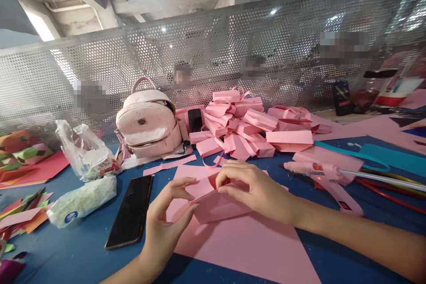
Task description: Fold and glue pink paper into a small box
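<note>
A folded pink paper box (pixel 221 207) lies over a flat pink sheet (pixel 246 244) on the blue table, in the middle of the head view. My left hand (pixel 171 217) holds the box's left end between thumb and fingers. At the upper edge of the box, my right hand (pixel 251 188) pinches the pink paper with bent fingers. Behind my hands is a heap of folded pink paper pieces (pixel 238 128). A pink glue gun (pixel 328 182) with a small lit orange light lies right of my right hand.
A black phone (pixel 129 213) and a tissue pack (pixel 83 199) lie at the left, near a plastic bag (pixel 86 155). A white backpack (pixel 148 126) stands behind. Scissors and coloured scraps are far left; teal paper (pixel 392 157) is right.
</note>
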A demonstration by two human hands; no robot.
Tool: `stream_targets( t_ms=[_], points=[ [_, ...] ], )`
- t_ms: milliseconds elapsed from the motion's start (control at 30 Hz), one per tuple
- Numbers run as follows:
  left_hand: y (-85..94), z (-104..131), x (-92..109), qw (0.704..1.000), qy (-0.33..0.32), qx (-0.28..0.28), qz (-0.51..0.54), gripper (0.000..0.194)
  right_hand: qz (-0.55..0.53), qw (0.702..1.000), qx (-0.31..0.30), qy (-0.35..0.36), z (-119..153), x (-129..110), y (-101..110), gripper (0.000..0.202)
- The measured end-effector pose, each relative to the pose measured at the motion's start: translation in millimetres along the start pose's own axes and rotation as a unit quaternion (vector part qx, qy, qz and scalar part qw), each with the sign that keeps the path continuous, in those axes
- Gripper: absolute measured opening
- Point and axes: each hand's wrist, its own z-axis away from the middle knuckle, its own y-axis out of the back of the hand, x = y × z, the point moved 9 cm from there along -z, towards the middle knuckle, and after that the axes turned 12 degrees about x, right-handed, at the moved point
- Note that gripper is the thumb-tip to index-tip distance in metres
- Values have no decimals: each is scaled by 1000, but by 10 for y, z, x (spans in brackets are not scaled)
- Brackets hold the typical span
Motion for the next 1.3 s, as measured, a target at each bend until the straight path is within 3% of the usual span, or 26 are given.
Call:
stream_targets(
  t_ms=[667, 1300],
  points=[
    [-17, -37, 77, 999, -44, -22, 0, 10, 11, 1000, -5, 19, 15, -16, -21, 15],
    [-35, -29, 100, 998, -46, -42, 6, 18, 9, 1000, -1, 20, 7, -32, -10, 16]
  ],
)
